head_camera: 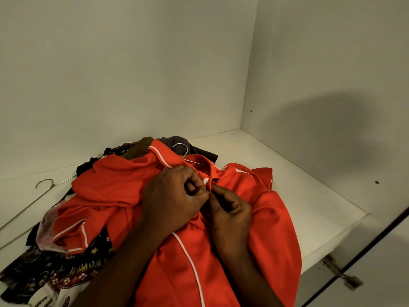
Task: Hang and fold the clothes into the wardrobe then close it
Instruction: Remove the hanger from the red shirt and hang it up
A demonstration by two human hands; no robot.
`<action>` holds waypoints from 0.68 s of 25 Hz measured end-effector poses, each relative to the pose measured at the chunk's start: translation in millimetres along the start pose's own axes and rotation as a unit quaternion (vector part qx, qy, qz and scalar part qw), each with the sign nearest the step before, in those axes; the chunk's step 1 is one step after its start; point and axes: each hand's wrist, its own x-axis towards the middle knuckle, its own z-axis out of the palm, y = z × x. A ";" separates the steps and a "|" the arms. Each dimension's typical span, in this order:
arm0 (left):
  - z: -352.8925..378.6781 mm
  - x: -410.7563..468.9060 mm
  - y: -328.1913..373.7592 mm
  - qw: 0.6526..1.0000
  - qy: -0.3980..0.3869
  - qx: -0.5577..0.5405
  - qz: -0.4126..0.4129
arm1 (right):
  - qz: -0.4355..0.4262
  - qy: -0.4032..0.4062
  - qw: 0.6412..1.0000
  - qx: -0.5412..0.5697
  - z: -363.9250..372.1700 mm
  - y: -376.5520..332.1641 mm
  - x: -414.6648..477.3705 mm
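At the far left a bare wire hanger (44,183) lies flat on the white wardrobe shelf (276,189), its hook toward the back wall and its wires running down toward the front-left. Beside it, and partly under the rest, sits a dark patterned garment (66,269), crumpled at the shelf's front-left edge. On top lies one red shirt with white piping (124,191), its long axis running front to back: collar toward the back wall, body trailing over the shelf's front edge toward the person. A second wire hanger's hook (182,150) pokes out of the collar, pointing at the back wall, so two hangers can be counted. Behind the collar a grey-brown garment (177,140) peeks out. The left hand (174,196) rests on the shirt's chest, its fingers curled and pinching the placket just below the collar. The right hand (230,209) meets it there, touching, its fingers likewise pinching the placket's other edge. At the lower right stands the open wardrobe door (380,269) with one metal hinge (342,273).
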 end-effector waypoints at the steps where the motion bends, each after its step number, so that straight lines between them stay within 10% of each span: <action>1: 0.9 0.6 -1.5 1.000 -0.004 -0.008 -0.007 | -0.009 -0.007 1.000 -0.016 -1.0 1.5 -0.5; 17: -17.7 4.3 -13.2 0.980 -0.125 -0.152 0.002 | -0.021 -0.019 0.999 -0.025 3.6 -15.0 7.7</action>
